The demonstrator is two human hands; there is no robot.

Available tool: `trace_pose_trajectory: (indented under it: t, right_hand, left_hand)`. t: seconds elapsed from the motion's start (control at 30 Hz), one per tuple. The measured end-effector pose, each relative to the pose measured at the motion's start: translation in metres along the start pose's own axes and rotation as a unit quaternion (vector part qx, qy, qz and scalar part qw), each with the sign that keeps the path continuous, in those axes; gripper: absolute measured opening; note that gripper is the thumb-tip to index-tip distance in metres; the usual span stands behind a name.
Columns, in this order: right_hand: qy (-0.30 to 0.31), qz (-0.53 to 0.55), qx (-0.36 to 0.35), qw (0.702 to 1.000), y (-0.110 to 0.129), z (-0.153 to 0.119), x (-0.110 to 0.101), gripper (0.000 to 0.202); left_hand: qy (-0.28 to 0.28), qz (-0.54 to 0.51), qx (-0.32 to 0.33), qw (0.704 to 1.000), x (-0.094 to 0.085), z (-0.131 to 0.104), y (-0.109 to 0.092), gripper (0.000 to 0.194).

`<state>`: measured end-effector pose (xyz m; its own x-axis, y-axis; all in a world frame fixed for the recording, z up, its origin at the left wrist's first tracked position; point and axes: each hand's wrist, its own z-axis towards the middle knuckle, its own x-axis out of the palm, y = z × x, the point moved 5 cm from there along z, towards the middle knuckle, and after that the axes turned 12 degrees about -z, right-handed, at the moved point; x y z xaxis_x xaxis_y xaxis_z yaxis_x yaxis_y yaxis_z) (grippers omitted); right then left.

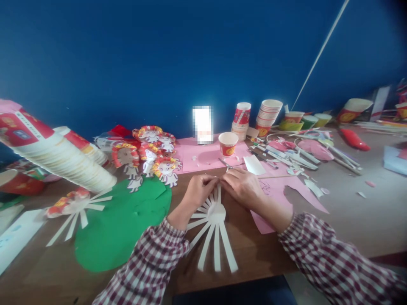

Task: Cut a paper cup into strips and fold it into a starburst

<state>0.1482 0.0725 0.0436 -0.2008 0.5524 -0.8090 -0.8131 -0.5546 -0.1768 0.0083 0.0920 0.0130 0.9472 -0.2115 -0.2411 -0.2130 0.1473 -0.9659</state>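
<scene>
A paper cup cut into white strips that fan out (216, 213) lies on the brown table in front of me. Its round base faces up, and several strips spread toward the table's front edge. My left hand (201, 191) pinches the far end of an upper strip between thumb and fingers. Right beside it, my right hand (240, 185) has its fingers closed at the same strip end. The two hands nearly touch, and they hide the tip of the strip.
A green sheet (124, 224) and a second cut cup (79, 206) lie left. Stacked cups (73, 156) lean there. Decorated paper figures (149, 156) stand behind. Pink paper (270, 199), one cup (228, 144), cup stacks (269, 116), pens and scraps are at the back and right.
</scene>
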Motion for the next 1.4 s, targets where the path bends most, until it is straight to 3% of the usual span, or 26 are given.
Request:
trace_pose_trajectory:
  t: [0.27, 0.83, 1.13, 1.4]
  right_hand:
    - [-0.001, -0.021, -0.016, 1.000, 0.003, 0.000, -0.001, 0.026]
    - [0.026, 0.076, 0.015, 0.997, -0.003, -0.001, 0.008, 0.024]
    - [0.025, 0.088, 0.023, 0.996, -0.003, -0.003, 0.013, 0.022]
    - [0.021, 0.107, 0.040, 0.993, -0.004, -0.003, 0.013, 0.021]
  left_hand:
    - [0.001, 0.053, 0.029, 0.998, -0.001, -0.001, -0.009, 0.027]
    - [-0.043, 0.005, 0.031, 0.999, 0.000, -0.002, -0.002, 0.019]
    - [-0.052, 0.118, 0.075, 0.989, 0.000, -0.003, -0.007, 0.015]
    - [-0.053, 0.091, 0.066, 0.992, 0.000, -0.005, -0.010, 0.016]
